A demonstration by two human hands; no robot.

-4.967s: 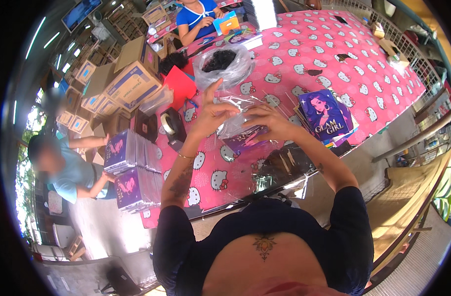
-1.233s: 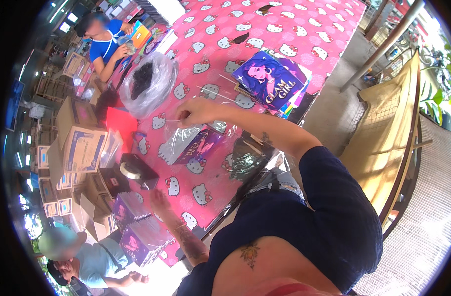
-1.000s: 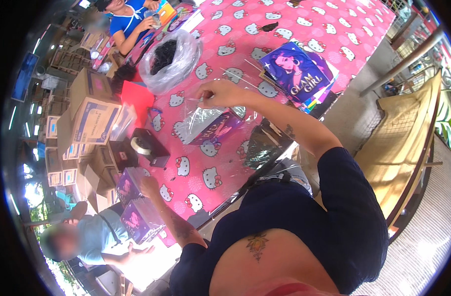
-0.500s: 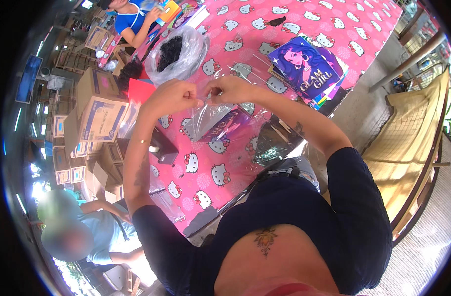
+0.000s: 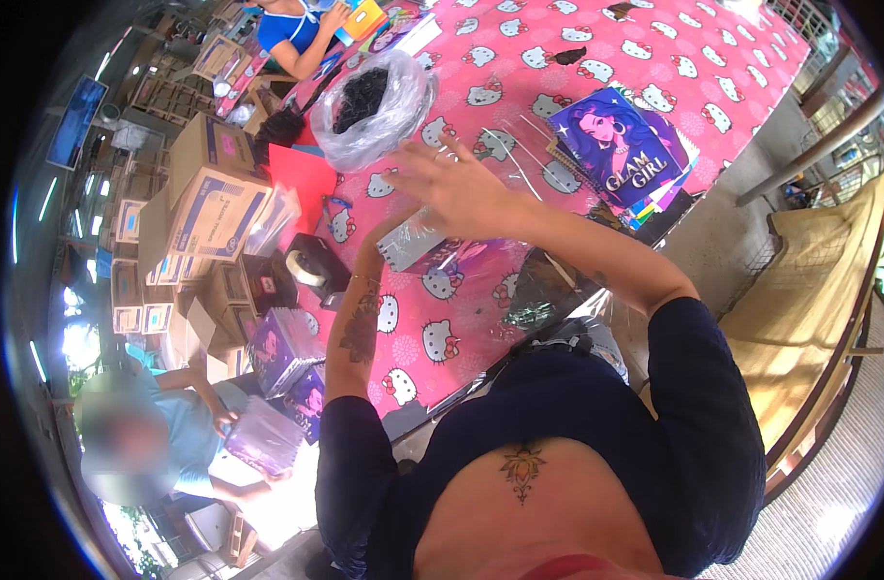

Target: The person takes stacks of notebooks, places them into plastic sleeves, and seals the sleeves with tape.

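A thick stack of purple-covered notebooks, with clear plastic about it, stands on the pink cartoon-print tablecloth in front of me. My right hand lies over its upper right side, fingers stretched out and a little blurred, a ring on one finger. My left hand is at the stack's left side; its fingers are hidden behind the stack and my right hand. Left of my left forearm is a black tape dispenser with a roll of tape.
At the right lies a pile of spiral notebooks. A clear bag with black contents stands beyond my hands. Cardboard boxes are stacked at left. A co-worker at lower left handles a wrapped notebook; another person sits at far left.
My hands, which were pinching the clear plastic above the stack, have parted. The left has moved down beside the stack, and the right has spread over it. The co-worker now holds a wrapped notebook.
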